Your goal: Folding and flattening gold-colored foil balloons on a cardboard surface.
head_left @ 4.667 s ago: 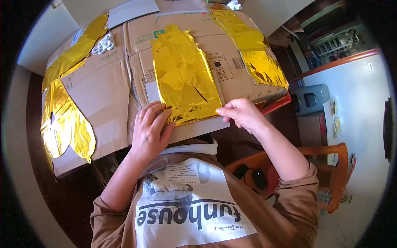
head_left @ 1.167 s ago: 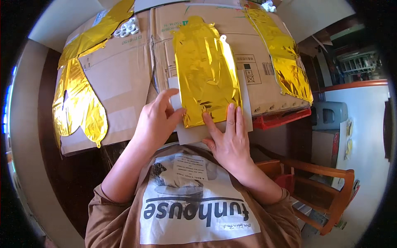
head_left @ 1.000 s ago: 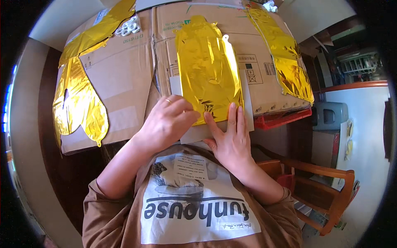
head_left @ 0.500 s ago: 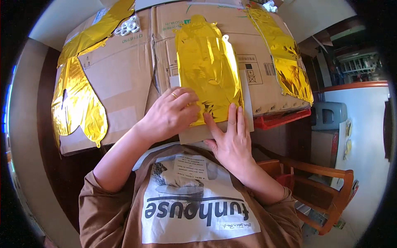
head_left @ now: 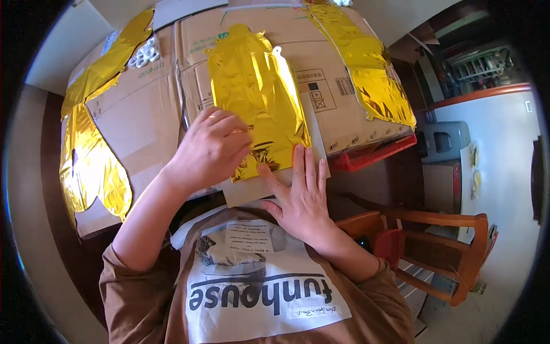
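A flat gold foil balloon (head_left: pixel 252 86) lies in front of me on a pale cardboard sheet (head_left: pixel 246 195), a small white tab at its upper right edge. My left hand (head_left: pixel 215 140) is closed at its lower left edge, fingers curled in a pinch; the fingertips are partly hidden, and the foil creases beside them. My right hand (head_left: pixel 301 192) lies spread, its fingertips pressing on the lower right corner of the foil, thumb stretched to the left over the cardboard sheet.
Large brown cardboard (head_left: pixel 137 114) covers the work surface. More gold foil pieces (head_left: pixel 94 149) hang over its left side, and another foil strip (head_left: pixel 372 69) lies at right. White rings (head_left: pixel 144 53) sit at the back left. A red tray edge (head_left: pixel 372 155) and wooden chair (head_left: pixel 441 246) stand to the right.
The view has shifted, so the cardboard and foil sit further left. My left hand has risen a little along the foil's edge, and creases have deepened near it. My right hand stays pressed down.
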Available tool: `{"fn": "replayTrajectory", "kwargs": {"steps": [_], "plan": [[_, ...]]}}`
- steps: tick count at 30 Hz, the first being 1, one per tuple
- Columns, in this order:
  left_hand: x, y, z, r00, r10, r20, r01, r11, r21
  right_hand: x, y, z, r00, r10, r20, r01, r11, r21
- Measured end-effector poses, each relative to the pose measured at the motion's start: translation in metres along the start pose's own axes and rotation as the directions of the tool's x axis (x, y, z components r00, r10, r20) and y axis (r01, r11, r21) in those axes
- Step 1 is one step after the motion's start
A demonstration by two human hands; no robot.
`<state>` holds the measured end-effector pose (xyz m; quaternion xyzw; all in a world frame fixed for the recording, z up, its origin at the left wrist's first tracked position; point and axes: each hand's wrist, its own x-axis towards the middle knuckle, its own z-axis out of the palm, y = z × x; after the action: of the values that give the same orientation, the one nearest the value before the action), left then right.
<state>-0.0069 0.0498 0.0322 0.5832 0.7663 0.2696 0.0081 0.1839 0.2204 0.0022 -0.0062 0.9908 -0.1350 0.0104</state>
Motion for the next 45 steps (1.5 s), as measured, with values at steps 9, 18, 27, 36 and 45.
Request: {"fn": "replayTrajectory", "kwargs": {"steps": [9, 18, 27, 36, 45], "plan": [[0.088, -0.042, 0.055, 0.932, 0.363, -0.019, -0.363, 0.931, -0.023, 0.002, 0.002, -0.008, 1.000, 0.011, 0.024, -0.013, 0.999, 0.046], [0.130, -0.114, 0.042, 0.940, 0.318, -0.122, -0.306, 0.946, 0.107, 0.002, 0.005, -0.009, 1.000, -0.014, -0.009, 0.014, 0.998, 0.062], [0.063, -0.040, 0.011, 0.923, 0.246, -0.297, -0.206, 0.965, 0.160, 0.004, 0.004, -0.012, 1.000, -0.006, 0.031, 0.005, 1.000, 0.023], [-0.006, -0.058, -0.004, 0.986, -0.019, -0.169, 0.033, 0.996, 0.081, 0.004, 0.002, -0.016, 0.998, -0.026, 0.061, 0.029, 0.999, -0.042], [-0.027, -0.002, 0.013, 0.996, -0.052, -0.070, 0.052, 0.999, 0.007, 0.003, -0.001, -0.016, 0.996, -0.003, 0.092, 0.009, 0.998, -0.068]]}}
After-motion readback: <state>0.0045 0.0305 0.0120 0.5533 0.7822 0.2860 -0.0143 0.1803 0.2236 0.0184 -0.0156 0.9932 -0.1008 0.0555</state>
